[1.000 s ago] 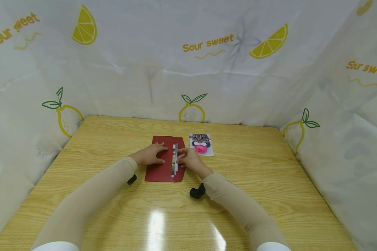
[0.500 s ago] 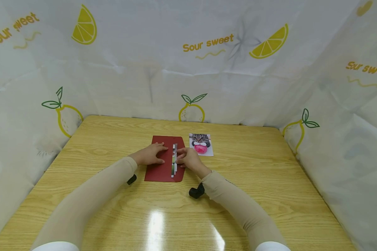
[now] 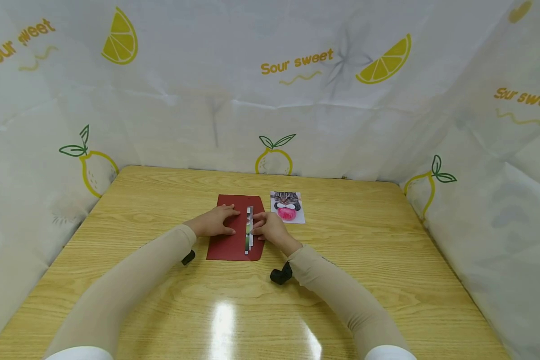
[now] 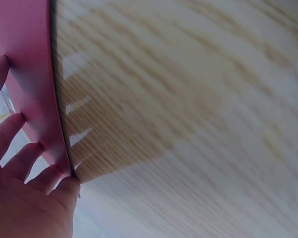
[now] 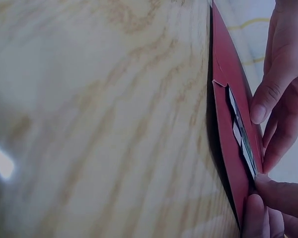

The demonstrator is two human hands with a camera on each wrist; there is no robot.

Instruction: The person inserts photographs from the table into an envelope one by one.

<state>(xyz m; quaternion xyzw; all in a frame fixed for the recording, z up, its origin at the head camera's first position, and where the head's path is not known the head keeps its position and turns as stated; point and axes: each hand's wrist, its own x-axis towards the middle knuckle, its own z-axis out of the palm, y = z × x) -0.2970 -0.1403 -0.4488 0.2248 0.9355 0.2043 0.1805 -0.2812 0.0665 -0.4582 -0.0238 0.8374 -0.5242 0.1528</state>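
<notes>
A red envelope [image 3: 227,248] lies flat on the wooden table, its flap open toward the right. A stack of photo cards [image 3: 248,240] shows as a narrow strip at its mouth, with most of it hidden inside. My left hand [image 3: 213,221] rests on the envelope's left part, fingers spread and straight. From the right side, my right hand [image 3: 272,228] holds the edge of the cards. The right wrist view shows its thumb [image 5: 280,192] right at the cards' lower end, with fingers bent over the flap. Just beyond this hand lies a square cat photo [image 3: 290,202].
Black wrist devices [image 3: 282,274] hang below both sleeves. The wooden table [image 3: 364,240] reflects bright light near its front edge. White sheets [image 3: 198,115] printed with lemons enclose the back and sides.
</notes>
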